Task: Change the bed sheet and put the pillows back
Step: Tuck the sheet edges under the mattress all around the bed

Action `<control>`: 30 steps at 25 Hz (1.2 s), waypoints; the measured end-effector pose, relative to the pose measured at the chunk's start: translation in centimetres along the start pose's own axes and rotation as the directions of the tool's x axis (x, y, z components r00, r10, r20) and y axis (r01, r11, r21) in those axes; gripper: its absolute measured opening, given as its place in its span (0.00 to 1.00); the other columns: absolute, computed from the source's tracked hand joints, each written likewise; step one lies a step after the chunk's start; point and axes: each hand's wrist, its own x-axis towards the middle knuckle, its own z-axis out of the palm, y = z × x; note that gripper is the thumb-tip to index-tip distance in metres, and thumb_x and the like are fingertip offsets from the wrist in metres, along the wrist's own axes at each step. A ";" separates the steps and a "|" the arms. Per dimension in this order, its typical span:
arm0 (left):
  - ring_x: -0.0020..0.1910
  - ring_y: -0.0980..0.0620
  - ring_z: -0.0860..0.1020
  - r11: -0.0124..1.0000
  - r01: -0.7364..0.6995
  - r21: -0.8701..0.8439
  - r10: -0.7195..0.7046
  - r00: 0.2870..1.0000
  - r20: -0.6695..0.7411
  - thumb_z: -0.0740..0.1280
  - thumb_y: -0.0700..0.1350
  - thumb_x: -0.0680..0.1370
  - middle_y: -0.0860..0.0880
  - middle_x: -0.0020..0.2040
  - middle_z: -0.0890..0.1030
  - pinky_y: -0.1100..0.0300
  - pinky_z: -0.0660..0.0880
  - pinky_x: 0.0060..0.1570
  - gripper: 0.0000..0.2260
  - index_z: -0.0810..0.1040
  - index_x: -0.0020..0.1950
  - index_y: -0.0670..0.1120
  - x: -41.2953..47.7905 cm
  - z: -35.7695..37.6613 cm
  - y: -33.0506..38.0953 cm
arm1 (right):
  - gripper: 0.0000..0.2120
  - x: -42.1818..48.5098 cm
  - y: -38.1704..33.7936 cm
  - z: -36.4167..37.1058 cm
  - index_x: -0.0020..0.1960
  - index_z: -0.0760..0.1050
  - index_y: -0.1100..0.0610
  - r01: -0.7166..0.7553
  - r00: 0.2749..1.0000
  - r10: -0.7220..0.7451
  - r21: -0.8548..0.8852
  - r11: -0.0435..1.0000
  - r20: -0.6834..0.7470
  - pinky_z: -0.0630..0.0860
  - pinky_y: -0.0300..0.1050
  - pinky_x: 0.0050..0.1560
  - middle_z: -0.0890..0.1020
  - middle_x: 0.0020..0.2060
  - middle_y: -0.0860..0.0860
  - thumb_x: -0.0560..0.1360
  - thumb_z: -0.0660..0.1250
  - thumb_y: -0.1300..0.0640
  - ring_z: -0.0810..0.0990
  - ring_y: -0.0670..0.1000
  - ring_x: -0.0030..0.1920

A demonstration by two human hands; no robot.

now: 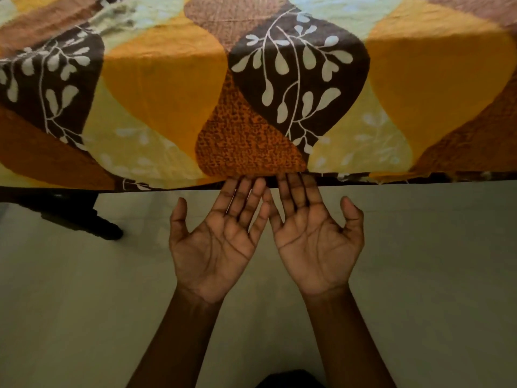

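A cotton bed sheet (251,93), printed in wavy panels of mustard yellow, orange, pale yellow and dark brown with white leaf sprigs, fills the upper half of the view. It lies over the bed and hangs down its near side, with the lower hem running straight across the middle of the picture. Below it spreads a smooth, pale grey-green floor (433,275).

Both bare forearms come up from the bottom edge. The left hand (215,247) and the right hand (316,242) are side by side, palms up, thumbs spread outward, and neither holds anything. Their little-finger edges are almost touching. The fingers (246,191) of both hands are straight and point at the sheet. Their tips meet the hem just under the speckled orange panel, so the sheet lies directly ahead of and above the hands.

A dark, turned wooden bed leg (84,217) stands on the floor to the left, under the hem, well apart from the left hand.
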 end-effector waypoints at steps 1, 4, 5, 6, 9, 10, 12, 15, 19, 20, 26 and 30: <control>0.73 0.45 0.61 1.000 0.003 -0.006 -0.003 1.000 0.031 0.51 0.61 0.77 0.42 0.74 0.62 0.48 0.59 0.69 0.33 0.56 0.74 0.41 0.1 -0.3 0.1 | 0.31 0.5 0.0 0.2 0.74 0.59 0.59 0.005 1.000 -0.005 -0.010 1.000 -0.004 0.61 0.53 0.70 0.69 0.68 0.57 0.73 0.58 0.48 0.66 0.54 0.70; 0.70 0.46 0.66 0.999 -0.029 0.033 0.027 0.998 0.048 0.53 0.58 0.77 0.42 0.73 0.65 0.50 0.63 0.66 0.30 0.62 0.73 0.41 0.7 -0.2 0.3 | 0.25 2.2 0.0 1.9 0.64 0.66 0.58 0.059 0.992 -0.068 -0.090 0.994 -0.107 0.67 0.52 0.66 0.74 0.59 0.54 0.73 0.53 0.46 0.71 0.52 0.62; 0.68 0.47 0.68 0.997 -0.051 0.054 0.050 0.998 0.027 0.54 0.57 0.76 0.43 0.71 0.67 0.51 0.66 0.64 0.28 0.65 0.71 0.41 0.9 0.2 0.5 | 0.23 2.3 -0.1 2.4 0.62 0.69 0.58 0.074 0.983 -0.091 -0.107 0.991 -0.161 0.70 0.52 0.64 0.76 0.56 0.54 0.73 0.53 0.46 0.74 0.52 0.60; 0.65 0.48 0.72 0.995 -0.077 0.069 0.079 0.997 -0.026 0.55 0.55 0.76 0.45 0.69 0.71 0.52 0.70 0.61 0.26 0.71 0.68 0.41 1.1 0.5 0.5 | 0.22 2.1 -0.2 2.5 0.59 0.71 0.58 0.086 0.968 -0.114 -0.129 0.988 -0.223 0.73 0.51 0.61 0.79 0.54 0.55 0.73 0.54 0.46 0.76 0.52 0.58; 0.59 0.48 0.77 0.964 -0.190 0.184 0.244 0.909 -0.338 0.56 0.50 0.76 0.46 0.60 0.80 0.53 0.76 0.52 0.19 0.78 0.60 0.44 1.1 0.3 0.8 | 0.20 -0.2 0.2 2.0 0.61 0.74 0.59 0.129 0.924 -0.187 -0.190 0.973 -0.333 0.78 0.49 0.55 0.82 0.55 0.55 0.75 0.57 0.50 0.80 0.52 0.58; 0.60 0.47 0.77 0.958 -0.237 0.163 0.281 0.892 -0.354 0.56 0.51 0.77 0.46 0.61 0.79 0.50 0.75 0.54 0.18 0.76 0.60 0.44 1.0 0.3 0.9 | 0.21 -0.9 0.6 1.9 0.63 0.74 0.58 0.119 0.924 -0.188 -0.217 0.969 -0.332 0.78 0.48 0.56 0.82 0.56 0.55 0.74 0.57 0.51 0.79 0.51 0.59; 0.62 0.46 0.76 0.942 -0.321 0.099 0.336 0.894 -0.297 0.55 0.55 0.77 0.45 0.62 0.78 0.45 0.71 0.61 0.22 0.73 0.65 0.44 0.6 0.4 0.7 | 0.23 -1.3 1.6 2.2 0.65 0.72 0.57 0.104 0.932 -0.183 -0.253 0.962 -0.313 0.75 0.48 0.59 0.80 0.59 0.53 0.73 0.56 0.52 0.78 0.49 0.61; 0.63 0.44 0.75 0.927 -0.374 0.009 0.370 0.913 -0.169 0.55 0.61 0.74 0.42 0.64 0.76 0.40 0.66 0.63 0.29 0.69 0.68 0.44 0.1 0.8 0.5 | 0.23 -0.6 2.1 3.1 0.66 0.71 0.56 0.113 0.946 -0.174 -0.225 0.968 -0.274 0.72 0.51 0.62 0.78 0.61 0.52 0.73 0.55 0.51 0.76 0.50 0.63; 0.66 0.39 0.71 0.922 -0.384 -0.055 0.383 0.923 -0.027 0.54 0.67 0.69 0.38 0.66 0.73 0.38 0.64 0.64 0.38 0.66 0.70 0.43 0.4 1.3 1.4 | 0.24 -0.3 1.5 3.5 0.66 0.71 0.58 0.108 0.968 -0.154 -0.224 0.969 -0.199 0.70 0.54 0.63 0.77 0.63 0.54 0.73 0.56 0.50 0.76 0.50 0.63; 0.67 0.38 0.69 0.921 -0.379 -0.091 0.381 0.925 -0.003 0.53 0.67 0.69 0.37 0.67 0.71 0.39 0.64 0.66 0.39 0.65 0.71 0.42 0.7 1.4 1.7 | 0.25 -0.3 1.4 3.6 0.67 0.70 0.58 0.103 0.970 -0.148 -0.228 0.968 -0.193 0.70 0.54 0.64 0.77 0.63 0.54 0.73 0.57 0.49 0.75 0.50 0.64; 0.66 0.43 0.70 0.924 -0.373 -0.083 0.360 0.923 -0.136 0.50 0.64 0.77 0.40 0.65 0.73 0.44 0.70 0.63 0.32 0.67 0.69 0.41 2.2 4.0 1.8 | 0.24 -0.4 1.6 3.5 0.64 0.74 0.59 0.092 0.973 -0.125 -0.169 0.981 -0.196 0.72 0.55 0.62 0.77 0.63 0.54 0.73 0.57 0.50 0.76 0.51 0.63; 0.57 0.45 0.77 0.886 -0.462 0.026 0.421 0.782 -0.460 0.55 0.53 0.79 0.42 0.59 0.79 0.47 0.72 0.59 0.19 0.74 0.60 0.42 -0.6 3.3 1.1 | 0.26 -0.4 1.7 3.2 0.64 0.74 0.59 0.107 0.978 -0.131 -0.150 0.983 -0.165 0.72 0.57 0.61 0.78 0.62 0.55 0.68 0.63 0.51 0.76 0.52 0.63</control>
